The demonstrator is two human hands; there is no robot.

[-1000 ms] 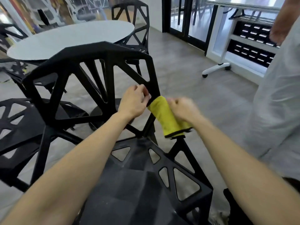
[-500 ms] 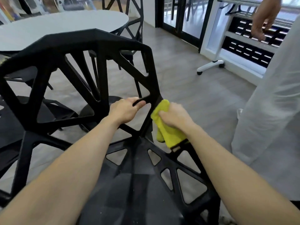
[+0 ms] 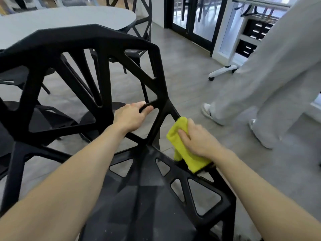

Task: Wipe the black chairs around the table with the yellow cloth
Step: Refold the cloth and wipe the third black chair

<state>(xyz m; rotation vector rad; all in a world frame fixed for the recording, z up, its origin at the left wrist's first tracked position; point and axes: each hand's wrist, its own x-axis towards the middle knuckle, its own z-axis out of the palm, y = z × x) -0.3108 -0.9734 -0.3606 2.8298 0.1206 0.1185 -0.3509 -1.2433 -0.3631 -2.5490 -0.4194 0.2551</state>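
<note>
A black lattice chair (image 3: 97, 54) fills the foreground, its backrest toward the round grey table (image 3: 57, 21). My left hand (image 3: 130, 117) grips a short strut low on the backrest's right side. My right hand (image 3: 196, 138) holds the folded yellow cloth (image 3: 182, 145) wrapped over the slanted bar where the backrest meets the seat's right edge. Dust specks show on the seat (image 3: 139, 206).
Another black chair (image 3: 140, 13) stands behind the table and more sit at the left (image 3: 13, 75). A person in light grey trousers (image 3: 260, 80) stands close on the right. A white wheeled desk (image 3: 231, 40) and glass doors lie beyond.
The yellow cloth and my right hand have slid down the chair's right bar toward the seat. My left hand shifted from the backrest edge to gripping a lower strut. The view moved closer.
</note>
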